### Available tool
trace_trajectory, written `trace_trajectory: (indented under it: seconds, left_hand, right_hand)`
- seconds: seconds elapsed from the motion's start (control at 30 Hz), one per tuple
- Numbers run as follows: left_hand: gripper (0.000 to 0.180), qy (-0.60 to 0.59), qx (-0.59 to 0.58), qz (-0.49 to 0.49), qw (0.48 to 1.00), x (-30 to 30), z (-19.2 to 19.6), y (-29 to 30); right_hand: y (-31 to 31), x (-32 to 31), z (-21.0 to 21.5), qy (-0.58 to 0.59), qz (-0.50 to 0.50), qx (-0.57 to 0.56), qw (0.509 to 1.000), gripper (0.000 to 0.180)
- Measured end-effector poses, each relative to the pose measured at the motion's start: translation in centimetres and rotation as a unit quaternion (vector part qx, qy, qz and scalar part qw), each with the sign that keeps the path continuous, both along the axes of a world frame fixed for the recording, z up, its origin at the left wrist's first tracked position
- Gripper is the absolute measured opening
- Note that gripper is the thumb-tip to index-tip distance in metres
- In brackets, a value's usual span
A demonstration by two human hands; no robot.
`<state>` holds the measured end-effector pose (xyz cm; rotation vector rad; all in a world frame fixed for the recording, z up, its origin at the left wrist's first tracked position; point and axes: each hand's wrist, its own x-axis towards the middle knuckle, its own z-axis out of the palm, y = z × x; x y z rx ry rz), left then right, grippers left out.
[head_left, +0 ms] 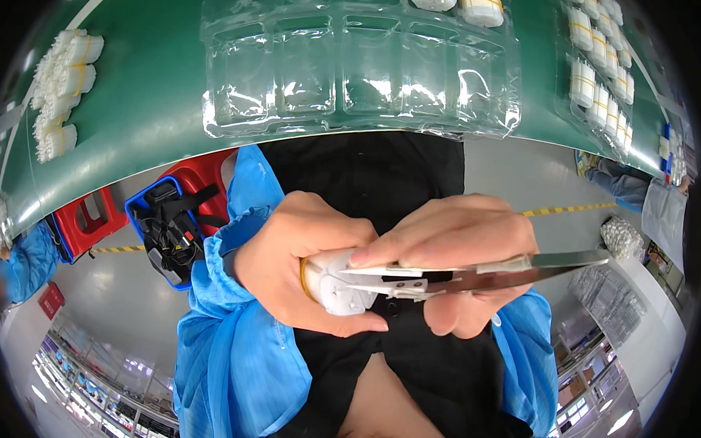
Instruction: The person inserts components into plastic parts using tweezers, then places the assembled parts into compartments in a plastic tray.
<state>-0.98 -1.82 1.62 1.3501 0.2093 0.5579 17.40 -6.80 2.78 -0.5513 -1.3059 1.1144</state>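
The left hand (pixel 295 256) was closed around a white bundle (pixel 340 284) bound by a yellow band (pixel 305 278), held close to the body below the green surface (pixel 154 96). The right hand (pixel 457 250) was closed on metal tweezers (pixel 511 272), their tips at the bundle's end. The work seemed to call for a steady grip and a light touch with the tips. A clear tray (pixel 355 72) lay above.

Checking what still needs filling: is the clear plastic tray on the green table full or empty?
Mostly empty. The clear plastic tray shows bare see-through compartments along its near row; only two white bundles sit at its far edge.
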Motion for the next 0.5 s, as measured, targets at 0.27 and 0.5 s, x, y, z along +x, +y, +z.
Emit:
trace_trajectory:
  seconds: [0.27, 0.5]
  left_hand:
    - [0.037, -0.065, -0.046, -0.020, 0.997, 0.3, -0.8, -0.4]
    - [0.036, -0.042, -0.022, -0.024, 0.999, -0.2, -0.8, -0.5]
  right_hand:
    - [-1.2, -0.3, 0.6, 0.018, 0.002, -0.078, 0.997, 0.036]
    - [-0.9, 0.0, 1.3, -0.079, -0.003, -0.083, 0.993, 0.035]
